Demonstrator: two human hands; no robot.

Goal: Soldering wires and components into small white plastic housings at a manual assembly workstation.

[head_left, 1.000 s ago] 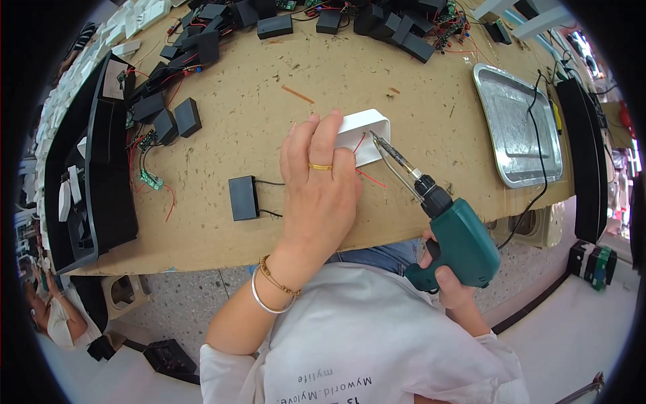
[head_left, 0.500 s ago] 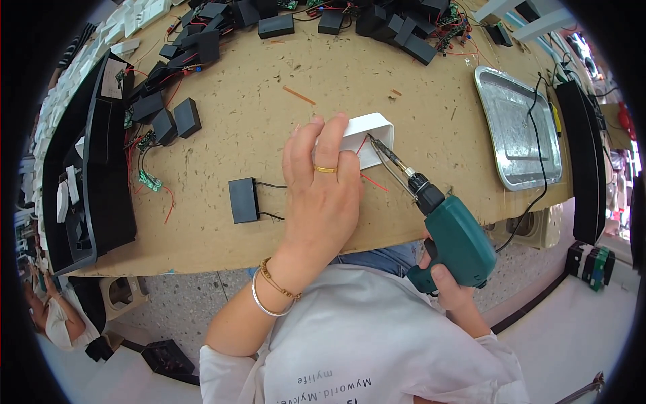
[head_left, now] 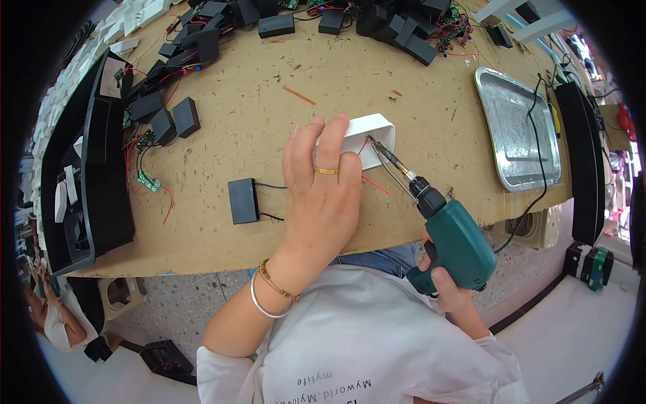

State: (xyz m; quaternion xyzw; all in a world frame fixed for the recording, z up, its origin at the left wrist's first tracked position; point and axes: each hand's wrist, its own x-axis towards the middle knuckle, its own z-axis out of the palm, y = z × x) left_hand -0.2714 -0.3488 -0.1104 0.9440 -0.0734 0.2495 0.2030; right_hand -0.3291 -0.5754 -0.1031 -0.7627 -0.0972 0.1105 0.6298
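Observation:
My left hand (head_left: 321, 182) is closed on a white plastic housing (head_left: 374, 125), its open side turned toward me. In my right hand (head_left: 449, 288) is a green pistol-shaped soldering gun (head_left: 461, 244), with fingers wrapped round the handle. The gun's dark tip reaches into the housing, close to a red wire (head_left: 375, 183) that runs out of it. Where exactly the tip touches is too small to tell. Left of my left hand lies a black box (head_left: 243, 200), and its two black leads pass under that hand.
A metal tray (head_left: 525, 135) lies at the right with the gun's cord across it. At the left stands a black bin (head_left: 108, 168) holding white pieces. Black boxes (head_left: 185, 118) with circuit boards and wires crowd the left and far edge. Another person (head_left: 62, 313) is at far left.
Almost nothing differs. The soldering gun has shifted very slightly, its tip still inside the white housing, and my left hand keeps its hold.

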